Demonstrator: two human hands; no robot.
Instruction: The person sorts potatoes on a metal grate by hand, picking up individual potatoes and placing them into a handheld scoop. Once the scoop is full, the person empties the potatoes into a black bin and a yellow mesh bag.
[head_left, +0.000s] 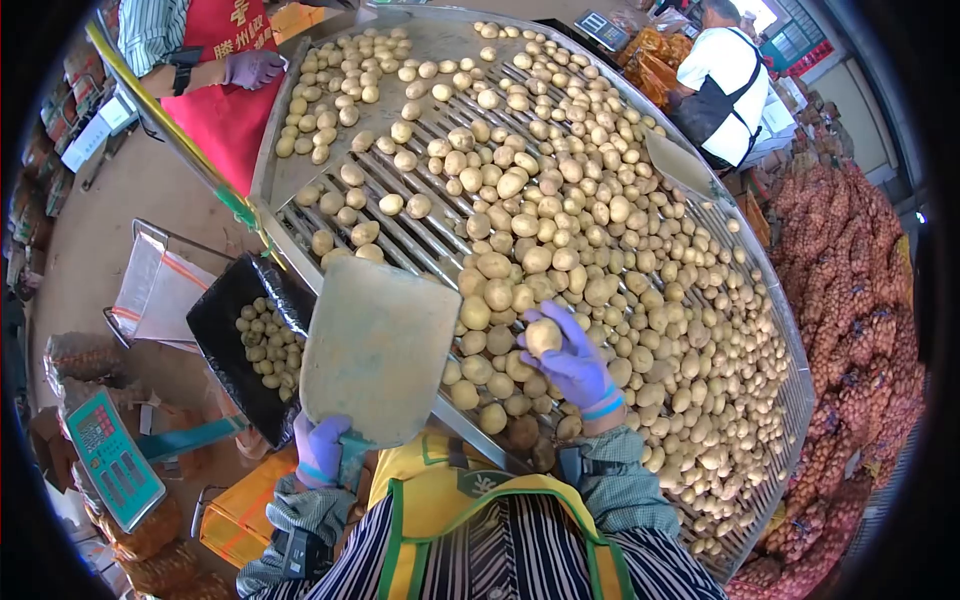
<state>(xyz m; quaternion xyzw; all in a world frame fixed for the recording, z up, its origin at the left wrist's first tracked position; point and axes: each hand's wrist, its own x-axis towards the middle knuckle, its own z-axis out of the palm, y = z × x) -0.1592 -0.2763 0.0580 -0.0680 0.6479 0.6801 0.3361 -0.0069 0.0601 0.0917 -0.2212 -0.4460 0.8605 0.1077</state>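
Note:
My left hand (322,447), in a purple glove, is closed round the handle of a wide flat scoop (378,350). The scoop's pale, worn blade stands up over the near left edge of the sorting table. My right hand (577,366), gloved the same way, holds a single potato (543,337) between thumb and fingers, just above the spread of potatoes (640,330). Under that hand the potatoes lie close together on metal slats (405,195). Left of the scoop, a black-lined container (222,310) has several small potatoes in it.
A digital scale (115,460) stands at the lower left, near an orange bag (240,515). Stacked red mesh sacks (845,350) line the right. A person in a red apron (225,110) is across the table; another in white (722,90) is at upper right. The table's metal rim (790,390) curves around.

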